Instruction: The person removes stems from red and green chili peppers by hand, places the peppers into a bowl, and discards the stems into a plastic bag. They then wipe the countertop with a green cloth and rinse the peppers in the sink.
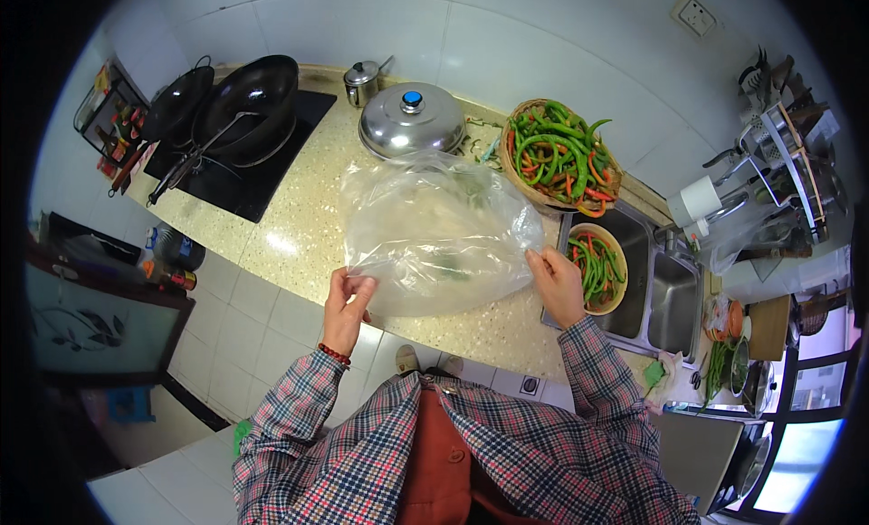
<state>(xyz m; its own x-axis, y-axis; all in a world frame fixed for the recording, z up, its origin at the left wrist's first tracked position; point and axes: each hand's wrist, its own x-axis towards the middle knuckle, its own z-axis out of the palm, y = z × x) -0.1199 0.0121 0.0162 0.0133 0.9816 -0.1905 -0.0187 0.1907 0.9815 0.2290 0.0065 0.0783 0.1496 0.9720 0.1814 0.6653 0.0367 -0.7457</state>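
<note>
A large clear plastic bag (434, 226), puffed with air, spreads over the speckled countertop (292, 246) in front of me. My left hand (346, 308) pinches its near left edge between thumb and fingers. At the bag's right edge, my right hand (558, 284) grips the plastic. Some green shows faintly through the film; what it is I cannot tell. Just right of my right hand, a basin (619, 301) holding green and red chili peppers (597, 263) sits in the sink. Beyond the bag stands a wicker basket (509, 165) heaped with green and red chili peppers (560, 145).
A domed steel lid (411, 128) and a small lidded metal pot (362, 84) stand by the wall. Two black woks (248, 111) rest at the cooktop (268, 182). The double sink (672, 301) lies right, below a utensil rack (781, 158). Green bean-like pods (714, 372) lie farther right.
</note>
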